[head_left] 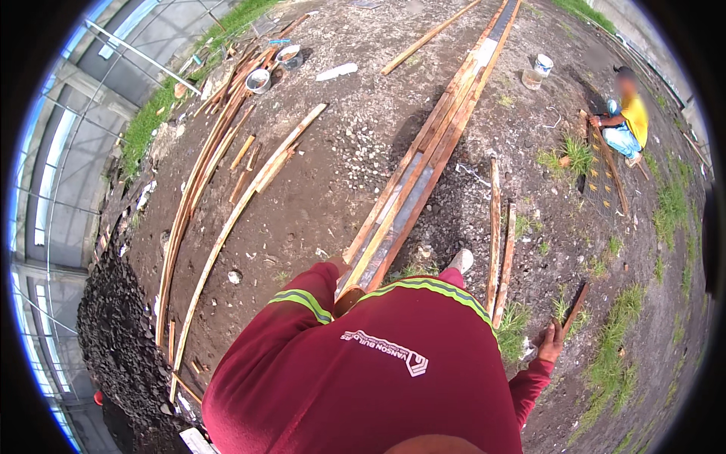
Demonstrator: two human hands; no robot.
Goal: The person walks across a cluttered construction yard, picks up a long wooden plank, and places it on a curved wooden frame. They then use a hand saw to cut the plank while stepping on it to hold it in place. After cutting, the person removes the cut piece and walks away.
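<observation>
A long wooden form (435, 166), made of parallel planks with grey and white strips between them, runs from just before my body toward the far right. My left hand (341, 265) is at the left edge of its near end; its fingers are mostly hidden, so I cannot make out their grip. Out to my right, my right hand (550, 344) is closed around the lower end of a short, dark strip of wood (578, 305), which points up and away from me. Two narrow wooden strips (501, 257) lie on the ground between the form and my right hand.
Long timbers (208, 170) and a curved-looking plank (246, 198) lie on the left. Two buckets (259, 81) stand beyond them. A white bucket (543, 64) stands at the far right, near a person in yellow (634, 117) crouching by a frame (607, 170). Dark gravel (113, 333) is heaped at left.
</observation>
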